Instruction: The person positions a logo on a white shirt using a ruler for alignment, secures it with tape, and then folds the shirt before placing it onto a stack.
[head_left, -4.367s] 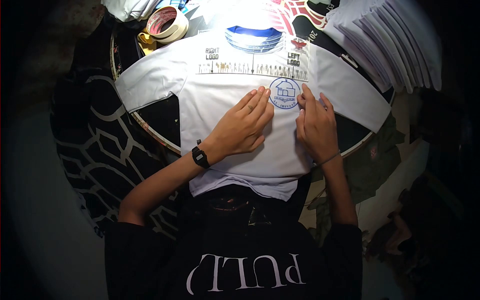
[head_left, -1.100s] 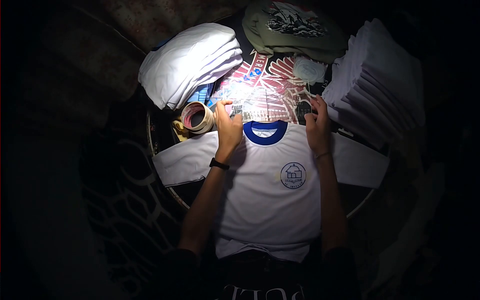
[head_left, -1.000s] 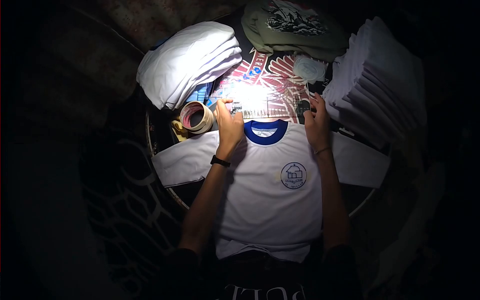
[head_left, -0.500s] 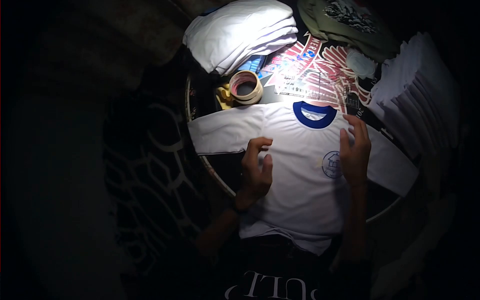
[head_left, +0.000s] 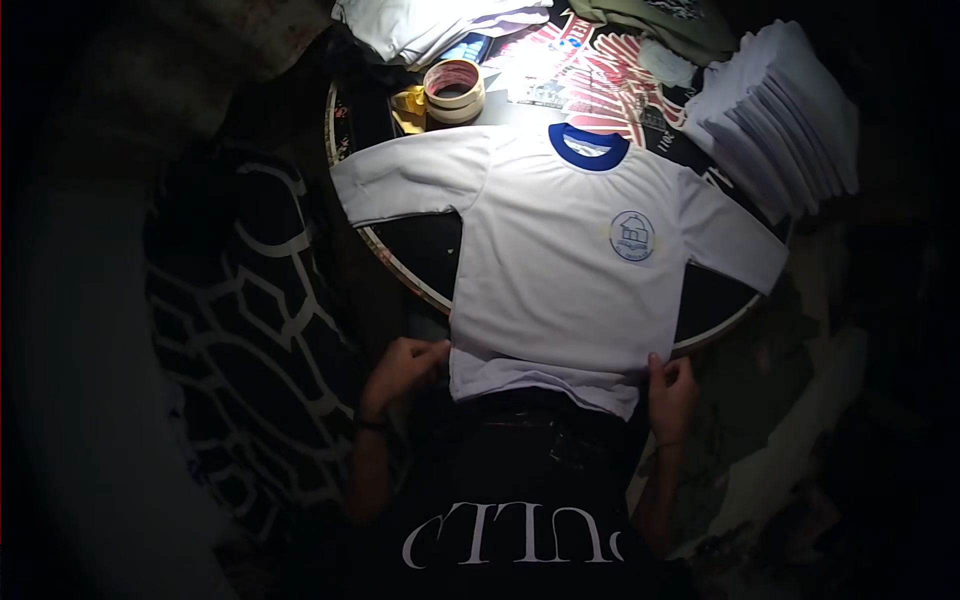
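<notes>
A white long-sleeved shirt (head_left: 560, 260) with a blue collar and a round blue print on its chest lies spread on a round table, its lower hem hanging toward my lap. My left hand (head_left: 408, 372) is closed at the hem's left corner, fingertips pinching the cloth edge. At the right side of the hem, my right hand (head_left: 672, 395) pinches the shirt's edge between thumb and fingers. The collar points away from me and both sleeves are spread outward.
Tape rolls (head_left: 454, 92) and a yellow object (head_left: 409, 108) sit beyond the left sleeve. Folded white cloth (head_left: 440, 25) lies at the back, near an olive garment (head_left: 670, 25). A stack of folded white garments (head_left: 775, 120) stands at the right. Patterned dark fabric (head_left: 250, 310) is at the left.
Both hands have moved from over the shirt's chest down toward me to the hem corners, and their fingers have closed on it. The view has shifted, so the table appears higher.
</notes>
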